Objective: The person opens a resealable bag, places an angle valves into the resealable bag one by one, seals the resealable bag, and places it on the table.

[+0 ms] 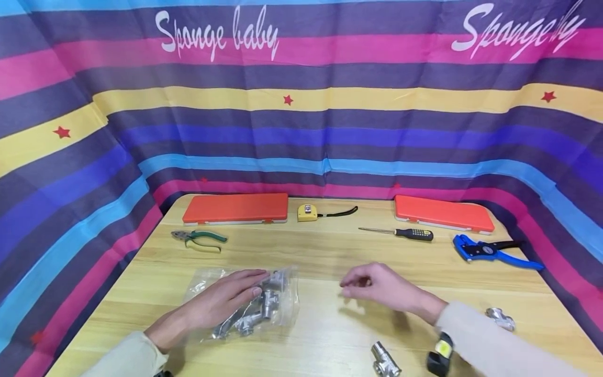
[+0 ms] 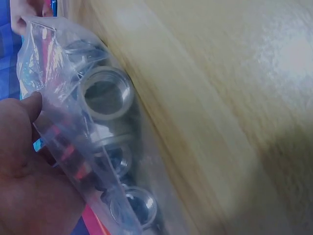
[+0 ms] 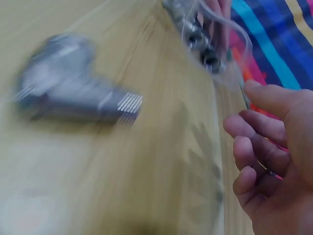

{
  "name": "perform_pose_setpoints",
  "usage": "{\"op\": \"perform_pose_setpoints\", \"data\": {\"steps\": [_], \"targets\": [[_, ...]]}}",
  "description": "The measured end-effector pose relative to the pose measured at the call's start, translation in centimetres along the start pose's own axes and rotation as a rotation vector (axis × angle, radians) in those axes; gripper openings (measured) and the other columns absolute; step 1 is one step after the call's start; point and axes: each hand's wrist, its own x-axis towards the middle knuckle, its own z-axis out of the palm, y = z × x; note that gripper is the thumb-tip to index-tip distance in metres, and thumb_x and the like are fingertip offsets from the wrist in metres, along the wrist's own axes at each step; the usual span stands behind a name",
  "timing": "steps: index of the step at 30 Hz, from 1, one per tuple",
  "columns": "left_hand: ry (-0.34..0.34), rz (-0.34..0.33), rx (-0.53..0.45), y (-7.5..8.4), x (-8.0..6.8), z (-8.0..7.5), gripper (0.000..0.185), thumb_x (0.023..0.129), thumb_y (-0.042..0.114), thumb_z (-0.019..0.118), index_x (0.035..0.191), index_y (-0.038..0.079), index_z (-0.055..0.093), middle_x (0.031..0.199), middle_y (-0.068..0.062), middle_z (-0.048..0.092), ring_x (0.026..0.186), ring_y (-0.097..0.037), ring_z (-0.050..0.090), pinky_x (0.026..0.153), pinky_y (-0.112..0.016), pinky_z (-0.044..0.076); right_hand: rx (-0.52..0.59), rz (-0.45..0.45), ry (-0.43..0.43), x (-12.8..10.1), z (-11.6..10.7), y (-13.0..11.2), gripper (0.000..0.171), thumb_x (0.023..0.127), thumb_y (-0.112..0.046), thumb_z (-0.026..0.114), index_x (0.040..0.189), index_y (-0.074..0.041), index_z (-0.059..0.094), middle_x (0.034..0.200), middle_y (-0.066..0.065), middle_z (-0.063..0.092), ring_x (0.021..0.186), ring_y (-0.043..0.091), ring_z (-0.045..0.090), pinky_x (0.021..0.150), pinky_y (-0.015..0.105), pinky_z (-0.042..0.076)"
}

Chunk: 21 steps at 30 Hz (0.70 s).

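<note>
A clear plastic bag holding several metal pipe fittings lies on the wooden table, left of centre. My left hand rests flat on the bag with its fingers straight. In the left wrist view the bag and a threaded fitting lie beside my palm. My right hand hovers just above the table to the right of the bag, fingers loosely curled and holding nothing. The right wrist view shows those fingers empty, a blurred fitting on the table and the bag beyond.
Two loose fittings lie near the front right. Further back lie green pliers, a yellow tape measure, a screwdriver, a blue wire stripper and two orange cases. Striped cloth surrounds the table.
</note>
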Motion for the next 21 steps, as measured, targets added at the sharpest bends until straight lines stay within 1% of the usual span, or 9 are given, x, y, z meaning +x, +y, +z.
{"op": "perform_pose_setpoints", "data": {"steps": [3,5,8,10,13,14,17,19,21], "targets": [[0.001,0.000,0.003,0.0,0.0,0.0,0.053,0.118,0.045,0.044,0.162,0.017,0.054,0.167,-0.008,0.052,0.155,-0.039,0.049,0.125,-0.068,0.039,0.004,0.017,-0.012,-3.2,-1.4,1.0,0.025,0.104,-0.027,0.076,0.120,-0.009,0.079,0.100,-0.005,0.078,0.082,0.006,0.064,0.068,0.023,0.057],[0.003,0.000,0.005,0.0,0.0,-0.1,0.053,0.118,0.044,0.044,0.162,0.017,0.054,0.167,-0.009,0.052,0.155,-0.039,0.049,0.124,-0.068,0.039,0.017,0.015,-0.026,-4.9,-1.9,1.6,0.019,0.103,-0.026,0.077,0.116,-0.013,0.080,0.097,-0.007,0.076,0.082,0.004,0.063,0.068,0.023,0.056],[0.002,-0.002,0.010,0.0,0.0,-0.1,0.053,0.118,0.046,0.044,0.162,0.018,0.054,0.167,-0.008,0.052,0.155,-0.039,0.049,0.124,-0.068,0.040,0.019,-0.028,-0.066,-7.1,-2.2,2.3,0.012,0.101,-0.025,0.080,0.111,-0.018,0.080,0.093,-0.011,0.074,0.083,0.000,0.063,0.068,0.023,0.056],[0.001,-0.003,0.008,0.0,0.0,-0.1,0.053,0.118,0.046,0.044,0.162,0.018,0.054,0.167,-0.007,0.053,0.155,-0.039,0.049,0.124,-0.068,0.040,0.023,-0.065,-0.099,-8.1,-2.1,2.7,0.010,0.100,-0.023,0.082,0.108,-0.019,0.079,0.091,-0.013,0.072,0.083,-0.001,0.063,0.069,0.023,0.056],[0.002,-0.003,0.009,0.0,0.1,-0.1,0.053,0.118,0.046,0.044,0.162,0.018,0.054,0.167,-0.007,0.053,0.155,-0.039,0.049,0.123,-0.068,0.040,0.000,-0.115,-0.147,-8.9,-1.6,3.0,0.015,0.097,-0.026,0.085,0.107,-0.020,0.077,0.090,-0.015,0.071,0.083,-0.004,0.062,0.068,0.022,0.056],[0.003,-0.003,0.009,0.1,0.1,-0.1,0.053,0.118,0.046,0.044,0.162,0.018,0.054,0.167,-0.007,0.053,0.155,-0.039,0.049,0.124,-0.068,0.040,-0.025,-0.126,-0.156,-9.0,-1.3,3.0,0.017,0.095,-0.028,0.087,0.106,-0.021,0.076,0.090,-0.016,0.070,0.083,-0.005,0.062,0.068,0.021,0.056],[0.002,-0.009,0.010,0.1,0.1,-0.1,0.053,0.118,0.047,0.044,0.162,0.019,0.054,0.167,-0.007,0.052,0.155,-0.039,0.049,0.124,-0.068,0.040,-0.118,-0.147,-0.166,-8.7,-0.6,2.9,0.024,0.091,-0.037,0.090,0.103,-0.026,0.073,0.088,-0.021,0.067,0.080,-0.008,0.060,0.067,0.018,0.054],[-0.002,-0.013,0.010,0.1,0.1,-0.1,0.053,0.118,0.047,0.044,0.162,0.020,0.054,0.167,-0.007,0.052,0.155,-0.039,0.048,0.124,-0.068,0.040,-0.164,-0.159,-0.171,-8.4,-0.4,2.7,0.025,0.090,-0.040,0.090,0.102,-0.029,0.071,0.087,-0.024,0.065,0.079,-0.009,0.058,0.067,0.016,0.053],[-0.004,-0.013,0.012,0.2,0.1,-0.1,0.053,0.118,0.047,0.044,0.162,0.020,0.054,0.167,-0.007,0.053,0.155,-0.039,0.049,0.124,-0.068,0.040,-0.172,-0.169,-0.170,-8.1,-0.5,2.6,0.022,0.092,-0.039,0.089,0.101,-0.030,0.071,0.087,-0.024,0.065,0.079,-0.009,0.058,0.067,0.016,0.053]]}}
